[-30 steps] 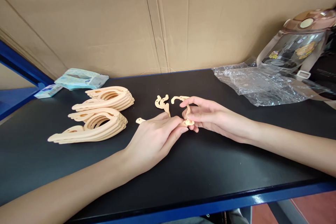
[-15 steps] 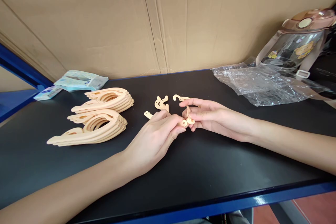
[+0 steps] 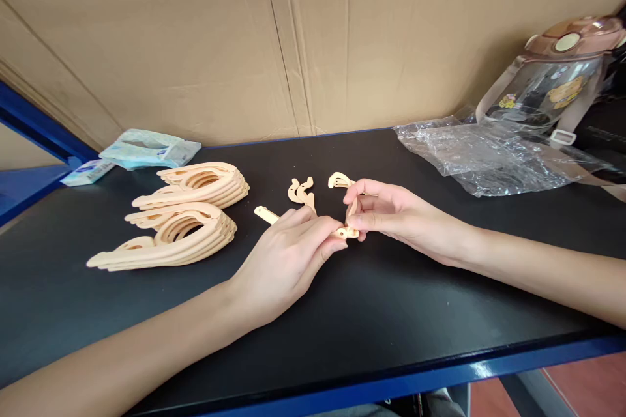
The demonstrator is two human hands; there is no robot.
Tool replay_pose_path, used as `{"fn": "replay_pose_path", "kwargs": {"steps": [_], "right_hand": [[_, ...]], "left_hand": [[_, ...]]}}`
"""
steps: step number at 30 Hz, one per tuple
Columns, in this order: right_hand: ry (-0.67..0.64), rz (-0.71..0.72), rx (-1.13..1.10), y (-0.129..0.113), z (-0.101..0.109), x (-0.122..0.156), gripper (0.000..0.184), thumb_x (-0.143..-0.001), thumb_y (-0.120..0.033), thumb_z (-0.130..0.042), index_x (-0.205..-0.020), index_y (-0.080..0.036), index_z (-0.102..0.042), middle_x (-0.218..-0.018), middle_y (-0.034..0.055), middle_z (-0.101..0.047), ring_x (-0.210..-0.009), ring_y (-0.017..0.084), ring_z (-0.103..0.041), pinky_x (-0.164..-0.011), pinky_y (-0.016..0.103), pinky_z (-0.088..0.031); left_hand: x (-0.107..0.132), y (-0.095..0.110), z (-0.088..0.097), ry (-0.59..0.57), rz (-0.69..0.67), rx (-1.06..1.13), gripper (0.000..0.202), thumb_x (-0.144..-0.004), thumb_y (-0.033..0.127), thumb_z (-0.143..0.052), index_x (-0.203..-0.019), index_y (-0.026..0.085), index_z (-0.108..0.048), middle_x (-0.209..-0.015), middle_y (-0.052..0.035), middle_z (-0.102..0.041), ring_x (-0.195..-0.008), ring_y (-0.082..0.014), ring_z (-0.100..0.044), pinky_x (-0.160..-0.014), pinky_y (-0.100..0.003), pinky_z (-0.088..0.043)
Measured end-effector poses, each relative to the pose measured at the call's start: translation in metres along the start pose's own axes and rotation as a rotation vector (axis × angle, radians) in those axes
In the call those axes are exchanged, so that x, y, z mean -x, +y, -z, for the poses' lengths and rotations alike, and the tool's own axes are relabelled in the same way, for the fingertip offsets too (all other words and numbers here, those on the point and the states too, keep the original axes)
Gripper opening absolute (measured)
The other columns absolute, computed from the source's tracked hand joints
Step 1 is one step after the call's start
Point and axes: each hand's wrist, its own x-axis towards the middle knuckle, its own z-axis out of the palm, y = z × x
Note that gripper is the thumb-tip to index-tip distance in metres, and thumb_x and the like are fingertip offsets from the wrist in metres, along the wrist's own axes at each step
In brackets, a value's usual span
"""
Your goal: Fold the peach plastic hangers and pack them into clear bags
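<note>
1 strip, L hand; curved pc, R hand

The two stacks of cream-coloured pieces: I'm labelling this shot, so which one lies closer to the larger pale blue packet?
The far stack, directly in front of the larger pale blue packet; the near stack lies closer to the person.

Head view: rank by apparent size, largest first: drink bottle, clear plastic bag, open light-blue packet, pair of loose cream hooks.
1. Drink bottle and clear plastic bag: too alike to rank
2. Light-blue packet
3. Loose cream hooks
</note>
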Motion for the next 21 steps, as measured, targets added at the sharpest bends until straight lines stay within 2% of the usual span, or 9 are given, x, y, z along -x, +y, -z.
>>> {"fn": "replay_pose_path", "kwargs": {"steps": [12, 21], "right_hand": [[0.008, 0.064, 0.088, 0.0012, -0.0044, 0.0005, 0.016, -0.083, -0.016, -0.064, -0.088, -0.02, -0.05, -0.073, -0.0058, -0.056, -0.074, 0.009, -0.055, -0.075, 0.025, -0.045], [0.049, 0.163, 0.219, 0.0054, -0.0056, 0.0013, 0.01, -0.087, -0.02, -0.062, -0.091, -0.02, -0.053, -0.08, -0.0042, -0.059, -0.077, 0.009, -0.056, -0.078, 0.026, -0.046]], "left_hand": [[0.0008, 0.0016, -0.0026, -0.003, -0.066, -0.135, 0.024, -0.099, 0.02, -0.043, -0.086, 0.012, -0.061, -0.071, -0.0014, -0.059, -0.066, -0.0158, -0.046, -0.061, -0.028, -0.033], [0.0004, 0.0001, -0.0034, 0.008, 0.001, -0.09, 0.021, -0.098, 0.021, -0.046, -0.088, 0.012, -0.062, -0.067, 0.0015, -0.057, -0.062, -0.014, -0.045, -0.06, -0.027, -0.033]]}}
